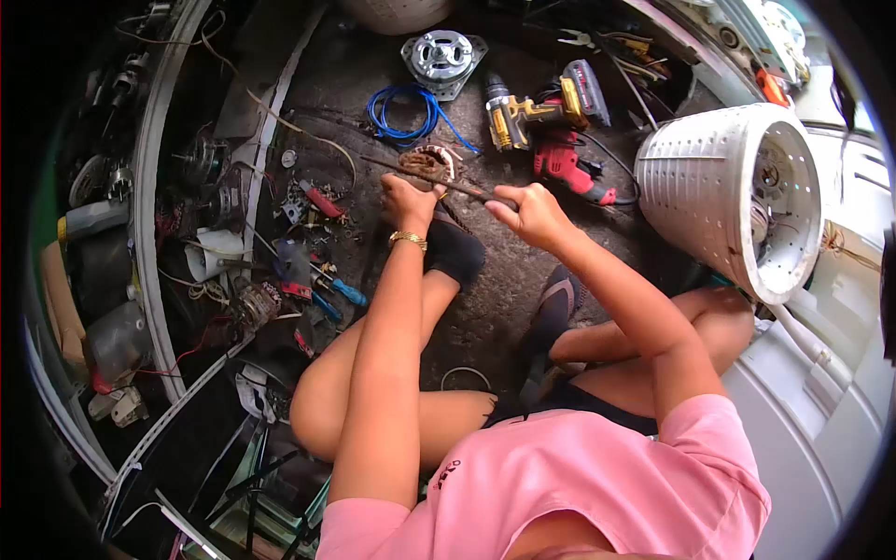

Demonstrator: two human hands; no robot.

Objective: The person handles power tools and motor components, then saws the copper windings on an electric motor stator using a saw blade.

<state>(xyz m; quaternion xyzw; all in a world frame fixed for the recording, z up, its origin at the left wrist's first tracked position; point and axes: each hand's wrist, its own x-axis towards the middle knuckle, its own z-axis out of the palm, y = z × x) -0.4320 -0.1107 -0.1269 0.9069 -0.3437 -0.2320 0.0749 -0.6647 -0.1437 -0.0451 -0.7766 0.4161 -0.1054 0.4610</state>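
Observation:
My left hand (409,203) is closed at the near side of a round brown part with a pale toothed rim (431,161), near my foot. A long thin dark rod-shaped tool (464,189) lies across this part, its tip pointing left. My right hand (530,213) has its fingers wrapped round the right end of that tool. Just behind the part is a coil of blue wire (403,116). My left fingers partly hide what they hold, but they touch the round part.
A silver motor (442,61) sits at the back. Right of centre lie a yellow drill (518,114) and a red power tool (566,168). A white perforated drum (700,187) stands at the right. Screwdrivers (347,291) and loose parts lie left.

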